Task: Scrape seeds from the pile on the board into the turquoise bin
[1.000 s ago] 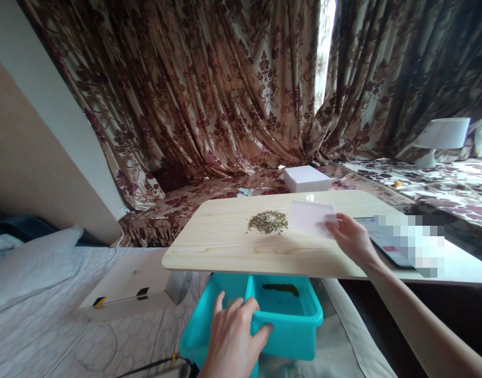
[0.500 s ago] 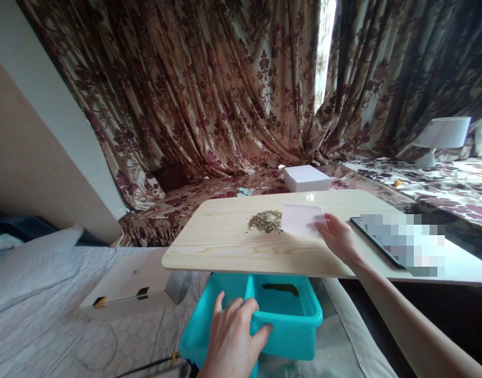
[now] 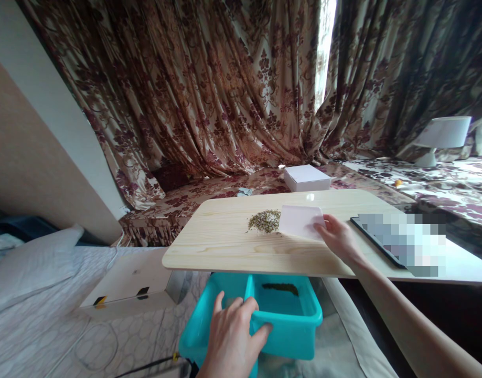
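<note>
My right hand pinches a white, thin rectangular card with rounded corners by its right end. The card's left edge touches a pile of small greenish-brown seeds or grains on the pale wooden tabletop. Below the table's near edge stands a turquoise divided bin. My left hand is closed over the bin's near rim at the divider, fingers bent inward and thumb outside; the fingers partly hide the rim. A strip of dark green grains lies in the bin's right compartment.
A dark-edged flat device, its face blurred out, lies at the table's right. Behind the table sits a white box. A larger white box rests on the bed at left. A lamp stands far right.
The card in my right hand has shifted very slightly left and down against the pile. My left hand and the bin look unchanged.
</note>
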`<state>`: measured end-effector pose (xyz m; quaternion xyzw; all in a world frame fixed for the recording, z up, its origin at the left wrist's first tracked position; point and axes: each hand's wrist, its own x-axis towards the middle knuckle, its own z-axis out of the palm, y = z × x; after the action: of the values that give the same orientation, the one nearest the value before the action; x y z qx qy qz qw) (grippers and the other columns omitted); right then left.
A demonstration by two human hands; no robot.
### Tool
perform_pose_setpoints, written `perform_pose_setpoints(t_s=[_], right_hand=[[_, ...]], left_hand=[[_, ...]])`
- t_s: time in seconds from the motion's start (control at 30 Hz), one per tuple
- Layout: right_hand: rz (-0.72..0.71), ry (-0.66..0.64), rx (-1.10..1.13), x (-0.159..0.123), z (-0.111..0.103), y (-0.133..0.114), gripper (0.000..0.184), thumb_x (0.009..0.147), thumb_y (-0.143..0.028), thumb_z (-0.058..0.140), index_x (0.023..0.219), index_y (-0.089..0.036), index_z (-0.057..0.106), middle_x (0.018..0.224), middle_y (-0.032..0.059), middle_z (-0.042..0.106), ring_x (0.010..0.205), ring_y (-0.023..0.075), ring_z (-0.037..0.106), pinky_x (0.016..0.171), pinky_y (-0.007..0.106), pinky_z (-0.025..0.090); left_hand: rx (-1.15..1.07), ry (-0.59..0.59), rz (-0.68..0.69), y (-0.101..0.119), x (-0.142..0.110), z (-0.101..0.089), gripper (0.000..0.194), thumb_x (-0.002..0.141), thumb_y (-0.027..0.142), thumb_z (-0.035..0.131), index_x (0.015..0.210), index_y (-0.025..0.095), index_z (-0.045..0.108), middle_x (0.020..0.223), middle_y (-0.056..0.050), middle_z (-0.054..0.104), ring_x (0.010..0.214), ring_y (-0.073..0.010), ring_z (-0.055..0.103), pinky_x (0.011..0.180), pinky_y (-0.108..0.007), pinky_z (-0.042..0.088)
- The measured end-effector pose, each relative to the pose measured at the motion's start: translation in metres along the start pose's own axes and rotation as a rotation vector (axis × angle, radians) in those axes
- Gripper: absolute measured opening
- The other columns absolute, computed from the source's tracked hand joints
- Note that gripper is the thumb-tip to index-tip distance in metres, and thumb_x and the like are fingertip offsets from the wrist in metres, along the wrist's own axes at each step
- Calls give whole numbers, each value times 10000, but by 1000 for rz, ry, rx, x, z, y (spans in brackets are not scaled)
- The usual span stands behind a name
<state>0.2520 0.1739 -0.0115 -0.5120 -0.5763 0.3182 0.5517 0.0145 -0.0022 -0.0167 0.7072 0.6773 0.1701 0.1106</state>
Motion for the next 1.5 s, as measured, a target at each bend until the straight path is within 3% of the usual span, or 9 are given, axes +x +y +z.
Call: perform_pose_setpoints(t_s=[1.03,1.3,1.37,1.5], right_hand=[[15,-20,-52,-21,-22,0,220,652,-358,635,807,-202,615,829,68,699,789,236,645,702,331,505],[113,-311,53,-60,-31,-18,311,652,-464,648,826,-207,615,859,76,694,770,244,638,614,309,516],[72,-265,61,-58,-30,-21,322,641,-465,661,825,-206,612,862,82,693,774,240,638,638,309,517],[-37,-24,34,-39,-22,-16,268,661,-419,648,817,-208,594,840,78,697,772,222,644,694,321,515]], left_hand=[[-6,26,24,-3,1,1,66,744,313,560,731,250,549,749,39,614,781,-173,579,1025,-475,194],[-4,25,33,-3,0,2,65,747,313,561,736,249,550,749,37,615,782,-173,577,1025,-475,187],[-2,22,31,-2,0,1,64,744,313,565,737,251,550,749,38,615,785,-176,575,1023,-474,191],[-4,22,23,-1,-1,1,73,739,321,578,748,253,556,755,39,613,805,-179,570,1023,-468,197]])
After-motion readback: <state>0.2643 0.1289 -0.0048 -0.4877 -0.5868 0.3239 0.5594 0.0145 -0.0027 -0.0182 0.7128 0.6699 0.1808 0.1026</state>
